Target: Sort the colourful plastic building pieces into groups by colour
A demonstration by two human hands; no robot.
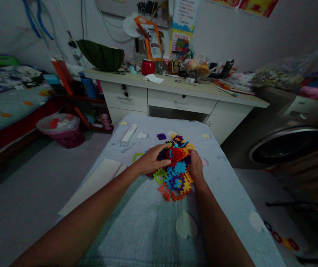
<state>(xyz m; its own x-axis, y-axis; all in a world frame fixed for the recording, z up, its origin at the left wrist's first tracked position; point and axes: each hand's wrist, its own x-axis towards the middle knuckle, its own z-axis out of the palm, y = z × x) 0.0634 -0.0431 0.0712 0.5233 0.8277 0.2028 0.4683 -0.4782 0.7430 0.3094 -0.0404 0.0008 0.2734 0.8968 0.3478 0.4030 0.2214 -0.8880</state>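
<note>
A heap of colourful interlocking puzzle pieces (180, 168) with notched edges lies on a cloth-covered table. My left hand (153, 158) grips the heap's left side, thumb and fingers curved around dark purple pieces. At the right side, my right hand (196, 167) is curled against orange and yellow pieces. A red piece (175, 155) sits on top between both hands. Blue, green and orange pieces spill toward me. One purple piece (161, 136) lies apart behind the heap. My right fingertips are partly hidden.
On the table's left are a white slim box (129, 133) and a white flat panel (98, 180). Behind stands a cluttered desk (172, 86) with a watermelon piece (102, 55) and jars. A washing machine (281, 126) is at right, a pink waste bin (64, 133) at left.
</note>
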